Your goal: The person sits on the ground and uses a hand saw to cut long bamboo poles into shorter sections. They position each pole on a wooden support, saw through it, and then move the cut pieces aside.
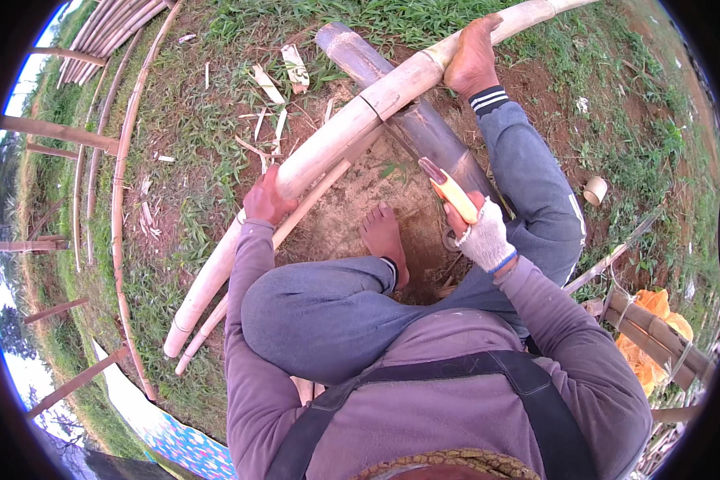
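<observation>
Against the left hand (269, 198) lies bamboo (340, 134); the right (484, 238) grips a tool (454, 198).

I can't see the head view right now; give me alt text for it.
The bare left hand grips a long pale bamboo pole, while the white-gloved right hand holds a yellow-handled tool apart from it. The pole crosses a thicker, darker bamboo log, with the bare right foot against the pole. Pale scraps litter the grass.

Left hand (269, 198) grips bamboo (328, 148), right hand (485, 238) (gloved) a tool (454, 197).
</observation>
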Demonstrator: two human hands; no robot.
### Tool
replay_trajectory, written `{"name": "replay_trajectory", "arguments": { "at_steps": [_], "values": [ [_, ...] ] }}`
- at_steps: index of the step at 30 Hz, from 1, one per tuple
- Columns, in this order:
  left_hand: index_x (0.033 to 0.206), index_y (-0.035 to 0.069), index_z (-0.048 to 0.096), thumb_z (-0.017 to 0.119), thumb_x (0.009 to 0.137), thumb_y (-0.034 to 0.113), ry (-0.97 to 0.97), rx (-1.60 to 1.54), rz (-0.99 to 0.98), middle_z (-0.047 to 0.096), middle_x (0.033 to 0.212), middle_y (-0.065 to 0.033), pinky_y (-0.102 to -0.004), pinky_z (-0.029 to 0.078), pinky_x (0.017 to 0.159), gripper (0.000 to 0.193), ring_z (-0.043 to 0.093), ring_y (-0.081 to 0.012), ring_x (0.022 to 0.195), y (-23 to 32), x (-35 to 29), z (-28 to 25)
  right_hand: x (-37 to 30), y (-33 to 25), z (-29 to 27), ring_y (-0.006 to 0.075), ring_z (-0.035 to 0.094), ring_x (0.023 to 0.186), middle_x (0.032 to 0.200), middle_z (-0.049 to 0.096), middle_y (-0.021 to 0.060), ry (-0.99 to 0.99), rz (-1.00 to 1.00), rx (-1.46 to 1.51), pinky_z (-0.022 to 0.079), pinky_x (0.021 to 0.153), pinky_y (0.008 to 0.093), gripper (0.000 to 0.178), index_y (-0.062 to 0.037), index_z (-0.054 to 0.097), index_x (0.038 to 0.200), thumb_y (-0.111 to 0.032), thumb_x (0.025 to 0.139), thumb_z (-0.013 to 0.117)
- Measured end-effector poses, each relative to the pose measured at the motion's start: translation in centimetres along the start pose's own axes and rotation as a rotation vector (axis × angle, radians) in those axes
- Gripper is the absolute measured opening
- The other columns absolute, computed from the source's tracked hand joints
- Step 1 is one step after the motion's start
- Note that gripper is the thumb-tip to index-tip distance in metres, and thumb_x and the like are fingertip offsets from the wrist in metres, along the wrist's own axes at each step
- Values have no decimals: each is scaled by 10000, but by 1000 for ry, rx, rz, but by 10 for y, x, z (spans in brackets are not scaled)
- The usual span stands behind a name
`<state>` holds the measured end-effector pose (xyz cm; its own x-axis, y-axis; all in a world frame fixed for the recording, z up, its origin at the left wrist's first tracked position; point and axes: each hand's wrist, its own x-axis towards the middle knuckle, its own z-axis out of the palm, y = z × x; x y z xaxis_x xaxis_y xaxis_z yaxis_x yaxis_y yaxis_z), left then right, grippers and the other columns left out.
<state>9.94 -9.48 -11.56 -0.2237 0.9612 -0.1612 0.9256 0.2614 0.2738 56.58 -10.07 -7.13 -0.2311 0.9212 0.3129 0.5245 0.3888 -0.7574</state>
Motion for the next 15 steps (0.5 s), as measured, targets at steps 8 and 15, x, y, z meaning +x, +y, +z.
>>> {"name": "replay_trajectory", "arguments": {
  "at_steps": [8,15],
  "values": [
    [1486,184,551,978,659,341,25,13,41,756,1211,-235,-538,597,932,944,753,-456,1087,-8,5,-3,38,-10,22,351,738,737,814,732,185,-37,98,-81,553,652,430,234,-4,747,1069,-214,986,808],
    [1486,186,548,971,662,338,3,14,42,752,1212,-243,-541,599,921,938,753,-458,1092,4,5,-5,53,-4,34,406,732,716,755,700,184,-56,67,-238,564,629,452,291,-39,702,991,-317,1003,786]
  ]
}}
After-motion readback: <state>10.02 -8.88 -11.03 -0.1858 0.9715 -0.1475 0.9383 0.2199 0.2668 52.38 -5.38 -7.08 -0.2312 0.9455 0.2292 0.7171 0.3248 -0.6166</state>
